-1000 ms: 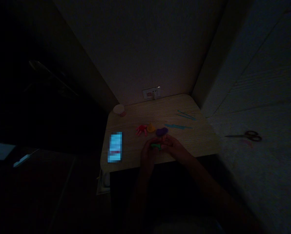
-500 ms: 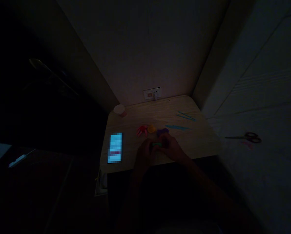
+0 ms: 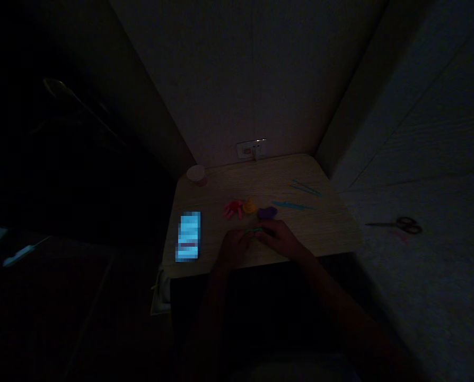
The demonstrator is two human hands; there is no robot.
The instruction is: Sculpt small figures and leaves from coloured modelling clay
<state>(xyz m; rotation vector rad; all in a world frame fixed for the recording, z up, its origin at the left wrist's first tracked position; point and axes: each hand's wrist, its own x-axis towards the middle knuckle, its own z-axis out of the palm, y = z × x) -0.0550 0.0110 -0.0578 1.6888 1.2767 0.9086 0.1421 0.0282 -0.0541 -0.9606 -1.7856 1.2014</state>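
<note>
Both the left hand (image 3: pixel 235 246) and right hand (image 3: pixel 280 239) pinched a slim green piece (image 3: pixel 254 231), the lumpy purple piece (image 3: pixel 267 213) lying near its one o'clock.

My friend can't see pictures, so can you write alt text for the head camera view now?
Two hands, left and right, hold something green over a small wooden table, near red, orange and purple pieces, in a dim room.
</note>
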